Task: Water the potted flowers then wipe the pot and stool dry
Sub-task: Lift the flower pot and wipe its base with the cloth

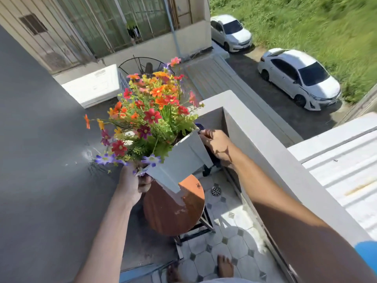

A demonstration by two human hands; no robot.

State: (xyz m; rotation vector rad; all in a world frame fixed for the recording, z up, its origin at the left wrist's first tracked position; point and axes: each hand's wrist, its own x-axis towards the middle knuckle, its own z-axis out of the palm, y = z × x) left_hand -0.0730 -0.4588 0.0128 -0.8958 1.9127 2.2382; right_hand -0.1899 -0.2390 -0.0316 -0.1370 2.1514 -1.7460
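A white square pot (181, 160) full of red, orange, yellow and purple flowers (149, 117) is held tilted to the left above the round brown stool (173, 211). My left hand (132, 184) grips the pot's lower left rim under the blooms. My right hand (218, 146) holds the pot's upper right edge. Something dark (212, 162) sits under my right hand behind the pot; I cannot tell what it is. A few pale wet marks show on the stool top.
I stand on a narrow tiled balcony with a floor drain (215, 190). A grey wall (40, 160) runs on the left and a white parapet (265, 144) on the right. My bare feet (224, 266) are near the bottom. Parked cars are far below.
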